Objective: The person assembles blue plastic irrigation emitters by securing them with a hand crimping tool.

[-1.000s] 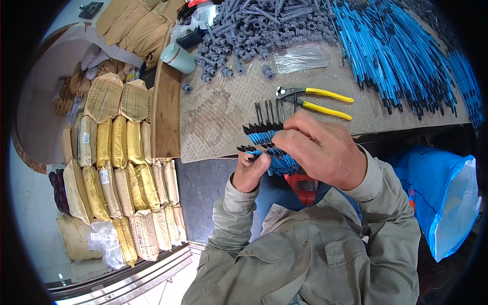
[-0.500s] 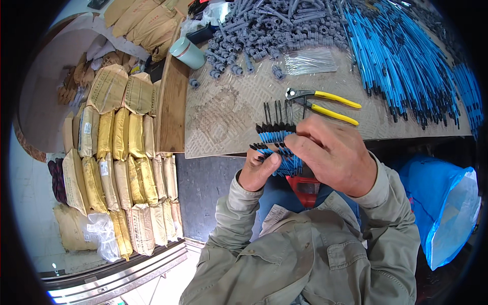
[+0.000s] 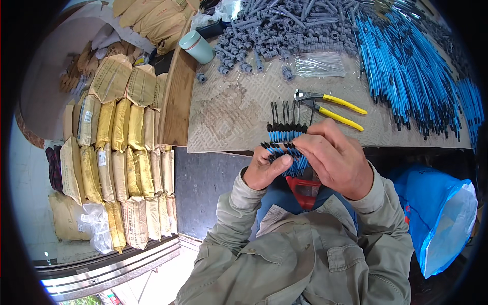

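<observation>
At the bench (image 3: 244, 117), I'm clamping the blue rods (image 3: 285, 150) in both my left hand (image 3: 264, 170) and right hand (image 3: 335, 162), still near the edge; pliers (image 3: 328, 104) lying just beyond, untouched.

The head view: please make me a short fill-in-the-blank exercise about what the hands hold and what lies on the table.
1. Both hands, left hand and right hand, hold a bundle of blue pieces with ____ tips.
2. The pliers on the table have ____ handles.
3. The pile of small connectors is ____ in colour.

Missing words: black; yellow; grey
</observation>
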`<action>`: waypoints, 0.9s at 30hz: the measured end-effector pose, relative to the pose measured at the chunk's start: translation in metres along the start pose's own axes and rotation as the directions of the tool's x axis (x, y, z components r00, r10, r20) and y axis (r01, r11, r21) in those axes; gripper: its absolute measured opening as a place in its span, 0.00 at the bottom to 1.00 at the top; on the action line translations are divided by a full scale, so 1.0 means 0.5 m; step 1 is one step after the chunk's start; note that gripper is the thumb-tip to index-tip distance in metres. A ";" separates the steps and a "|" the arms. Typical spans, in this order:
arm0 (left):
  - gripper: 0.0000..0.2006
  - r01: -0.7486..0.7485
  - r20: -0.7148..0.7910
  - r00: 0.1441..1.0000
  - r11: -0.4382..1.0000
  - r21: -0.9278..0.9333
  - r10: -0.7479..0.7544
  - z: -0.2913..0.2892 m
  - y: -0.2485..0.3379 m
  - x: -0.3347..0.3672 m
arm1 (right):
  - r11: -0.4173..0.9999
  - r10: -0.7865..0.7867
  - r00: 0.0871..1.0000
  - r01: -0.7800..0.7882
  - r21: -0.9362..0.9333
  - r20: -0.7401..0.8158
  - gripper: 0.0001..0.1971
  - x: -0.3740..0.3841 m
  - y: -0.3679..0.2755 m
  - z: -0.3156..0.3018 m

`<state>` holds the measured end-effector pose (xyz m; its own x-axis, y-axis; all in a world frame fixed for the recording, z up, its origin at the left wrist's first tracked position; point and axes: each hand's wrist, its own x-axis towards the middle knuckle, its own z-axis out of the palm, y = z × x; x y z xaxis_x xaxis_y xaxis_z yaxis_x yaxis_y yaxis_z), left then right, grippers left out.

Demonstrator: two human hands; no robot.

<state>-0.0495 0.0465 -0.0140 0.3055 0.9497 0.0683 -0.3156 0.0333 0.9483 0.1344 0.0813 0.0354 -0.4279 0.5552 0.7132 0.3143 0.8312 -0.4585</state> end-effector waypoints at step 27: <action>0.15 0.094 -0.034 0.995 0.994 0.048 -0.092 0.013 -0.004 0.009 | 0.989 0.089 0.995 -0.084 -0.126 0.038 0.06 0.133 0.273 -0.024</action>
<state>-0.0417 0.0485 -0.0136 0.3023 0.9527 -0.0303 -0.2421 0.1075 0.9643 0.1591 0.2314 0.0267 -0.4300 0.6276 0.6490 0.4532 0.7718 -0.4461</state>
